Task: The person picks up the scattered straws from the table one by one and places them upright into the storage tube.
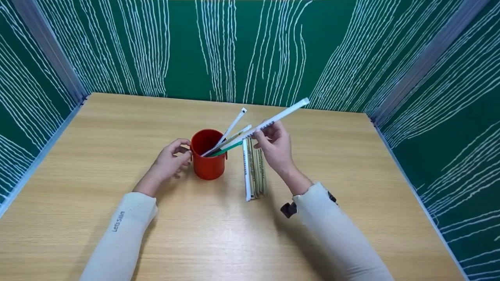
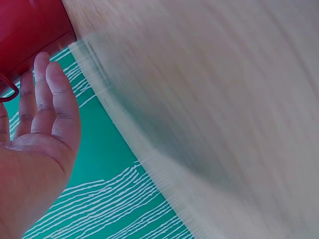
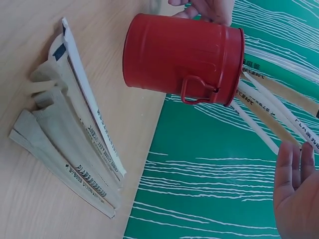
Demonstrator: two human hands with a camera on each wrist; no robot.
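A red metal cup (image 1: 209,168) with small wire side handles stands upright on the table. My left hand (image 1: 170,160) holds its left side, thumb and forefinger at the handle; in the left wrist view, the other fingers (image 2: 64,104) of that hand are fairly straight. Several paper-wrapped straws, including a thin white straw (image 1: 233,124), and a green stick (image 1: 230,148) lean out of the cup toward the right. Between thumb and fingers, my right hand (image 1: 276,148) pinches a long white wrapped straw (image 1: 287,112). It slants down to the left, toward the cup's mouth; its lower end is hard to make out.
Right of the cup, several more wrapped straws (image 1: 256,175) lie side by side on the wooden table (image 1: 218,238). In the right wrist view, these are a white one and several brown paper ones. Green panels (image 1: 179,50) with white wavy lines enclose the back and sides.
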